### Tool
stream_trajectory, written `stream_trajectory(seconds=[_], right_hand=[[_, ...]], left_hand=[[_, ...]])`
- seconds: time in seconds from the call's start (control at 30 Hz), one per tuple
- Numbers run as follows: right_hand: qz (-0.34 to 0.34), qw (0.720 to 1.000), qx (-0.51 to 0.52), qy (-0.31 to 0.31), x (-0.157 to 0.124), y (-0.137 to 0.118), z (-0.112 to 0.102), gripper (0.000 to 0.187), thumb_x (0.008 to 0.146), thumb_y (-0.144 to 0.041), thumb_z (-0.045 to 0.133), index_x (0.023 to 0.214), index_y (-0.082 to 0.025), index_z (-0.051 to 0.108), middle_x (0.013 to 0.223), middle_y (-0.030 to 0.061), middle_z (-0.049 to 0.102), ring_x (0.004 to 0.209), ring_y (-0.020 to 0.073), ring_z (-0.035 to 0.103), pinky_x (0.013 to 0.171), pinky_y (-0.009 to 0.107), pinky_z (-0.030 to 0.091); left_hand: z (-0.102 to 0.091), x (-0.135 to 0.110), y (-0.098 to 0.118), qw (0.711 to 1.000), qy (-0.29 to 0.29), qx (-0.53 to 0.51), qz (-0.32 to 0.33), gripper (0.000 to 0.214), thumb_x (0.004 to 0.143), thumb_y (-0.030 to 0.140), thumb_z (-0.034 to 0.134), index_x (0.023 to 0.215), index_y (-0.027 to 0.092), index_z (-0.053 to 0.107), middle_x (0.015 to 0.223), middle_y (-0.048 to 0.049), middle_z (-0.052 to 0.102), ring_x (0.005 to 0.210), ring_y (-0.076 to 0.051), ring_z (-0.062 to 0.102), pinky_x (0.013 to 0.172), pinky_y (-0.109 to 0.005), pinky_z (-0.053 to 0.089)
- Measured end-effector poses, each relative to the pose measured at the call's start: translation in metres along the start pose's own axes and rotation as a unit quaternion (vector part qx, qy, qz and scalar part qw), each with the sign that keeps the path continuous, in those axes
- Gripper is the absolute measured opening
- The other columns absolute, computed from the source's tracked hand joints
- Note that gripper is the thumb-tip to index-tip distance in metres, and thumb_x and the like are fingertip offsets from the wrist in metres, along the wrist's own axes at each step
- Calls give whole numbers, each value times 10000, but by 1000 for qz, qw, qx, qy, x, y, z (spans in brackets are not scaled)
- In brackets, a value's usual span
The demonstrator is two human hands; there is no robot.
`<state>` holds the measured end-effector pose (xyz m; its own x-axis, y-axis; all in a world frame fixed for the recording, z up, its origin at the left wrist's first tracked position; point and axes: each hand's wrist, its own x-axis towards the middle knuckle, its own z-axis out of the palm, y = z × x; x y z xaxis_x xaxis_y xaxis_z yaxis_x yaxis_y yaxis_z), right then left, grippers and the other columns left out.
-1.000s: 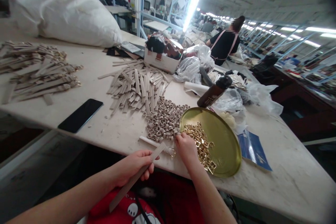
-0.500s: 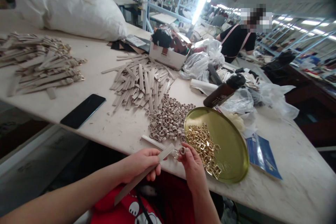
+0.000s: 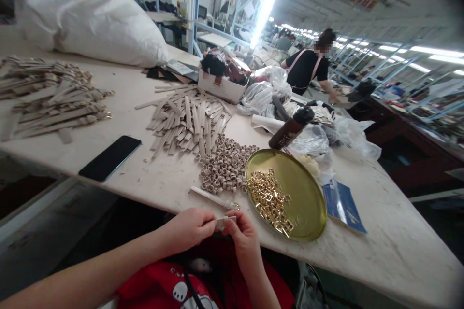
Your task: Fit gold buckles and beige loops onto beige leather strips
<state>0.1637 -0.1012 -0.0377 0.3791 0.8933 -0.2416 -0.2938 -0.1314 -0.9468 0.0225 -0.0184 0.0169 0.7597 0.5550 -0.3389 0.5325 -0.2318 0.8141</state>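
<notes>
My left hand (image 3: pixel 198 226) is closed on a flat beige strap (image 3: pixel 219 224), most of which its fingers hide. Right against it, at the table's front edge, my right hand (image 3: pixel 243 235) pinches the strap's end, where a small beige loop seems to sit; the fingers partly cover it. Just beyond the hands lies another strap (image 3: pixel 210 196) with a gold buckle (image 3: pixel 236 206) at its end. A heap of small beige loops (image 3: pixel 223 166) rises behind that. To the right, a round gold tray (image 3: pixel 308 212) bears a pile of gold buckles (image 3: pixel 268 198).
Loose straps (image 3: pixel 184 123) are heaped at mid-table, and buckled straps (image 3: pixel 61 96) at the left. A black phone (image 3: pixel 109 158), a dark bottle (image 3: pixel 292 129), a blue booklet (image 3: pixel 344 206), a filled box (image 3: pixel 223 88) and a large white sack (image 3: pixel 94 19) surround them. A person (image 3: pixel 307 70) stands beyond.
My right hand has moved left with the loop to meet the strap in my left hand. The strap's free end has gone between my fingers. The view has shifted slightly.
</notes>
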Motion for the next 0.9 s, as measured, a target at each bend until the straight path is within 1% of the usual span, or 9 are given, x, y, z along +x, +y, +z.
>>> stream_trajectory(seconds=[0.13, 0.2, 0.33, 0.43, 0.53, 0.63, 0.7, 0.77, 0.9], right_hand=[[-5, 1000, 28, -4, -6, 7, 18, 221, 699, -375, 653, 750, -178, 566, 602, -49, 514, 552, 90, 443, 563, 217, 373], [-15, 999, 27, -8, -6, 11, 26, 223, 722, -391, 622, 775, -180, 570, 613, -48, 502, 548, 89, 427, 551, 216, 366], [-69, 990, -118, -24, 3, 8, 11, 273, 802, -434, 492, 808, -177, 584, 637, -17, 535, 573, 119, 470, 554, 239, 386], [-150, 935, -319, 48, 23, -11, -28, 233, 807, -387, 496, 877, -183, 586, 798, 35, 600, 735, 167, 547, 676, 277, 422], [-186, 841, -495, 118, 55, -33, -62, 197, 828, -316, 458, 865, -171, 586, 832, 59, 594, 761, 180, 558, 709, 290, 419], [-161, 737, -650, 90, 89, -45, -69, 178, 833, -237, 447, 902, -172, 598, 896, 78, 593, 791, 181, 561, 708, 278, 402], [-138, 694, -704, 62, 106, -47, -65, 143, 796, -208, 513, 897, -180, 610, 904, 84, 597, 808, 191, 562, 696, 275, 387], [-127, 688, -713, 51, 116, -46, -59, 108, 746, -184, 578, 846, -184, 619, 870, 83, 601, 787, 198, 564, 669, 276, 373], [-124, 708, -694, 49, 120, -41, -55, 75, 723, -141, 590, 783, -179, 611, 834, 82, 594, 761, 198, 553, 647, 277, 349]], left_hand=[[3, -5, 5, 997, 45, -51, 36, 313, 853, 400, 345, 877, 165, 551, 727, -8, 615, 643, -145, 527, 567, -213, 343], [5, -3, 3, 994, 45, -91, 36, 359, 856, 451, 337, 978, 159, 508, 731, -9, 619, 640, -147, 532, 574, -218, 354], [5, 9, -13, 991, 40, -122, 39, 377, 840, 494, 343, 827, 159, 516, 633, 14, 554, 572, -129, 489, 528, -213, 334], [6, 20, -31, 989, 37, -144, 11, 399, 819, 532, 332, 705, 175, 467, 479, 66, 388, 441, -100, 362, 434, -207, 249], [14, 28, -42, 975, 4, -221, -16, 431, 774, 605, 332, 693, 190, 416, 432, 102, 270, 382, -81, 264, 391, -203, 187], [22, 35, -43, 963, -7, -268, -20, 450, 747, 637, 356, 693, 192, 395, 437, 111, 263, 371, -68, 242, 379, -198, 173], [23, 38, -41, 962, -8, -272, -17, 453, 755, 635, 361, 705, 186, 403, 436, 113, 272, 368, -62, 237, 378, -197, 173], [21, 39, -39, 962, -7, -271, -22, 460, 758, 641, 354, 715, 186, 405, 419, 118, 269, 358, -60, 222, 376, -199, 165], [17, 39, -37, 963, -8, -268, -30, 475, 736, 666, 357, 706, 193, 390, 380, 125, 266, 336, -61, 211, 368, -204, 147]])
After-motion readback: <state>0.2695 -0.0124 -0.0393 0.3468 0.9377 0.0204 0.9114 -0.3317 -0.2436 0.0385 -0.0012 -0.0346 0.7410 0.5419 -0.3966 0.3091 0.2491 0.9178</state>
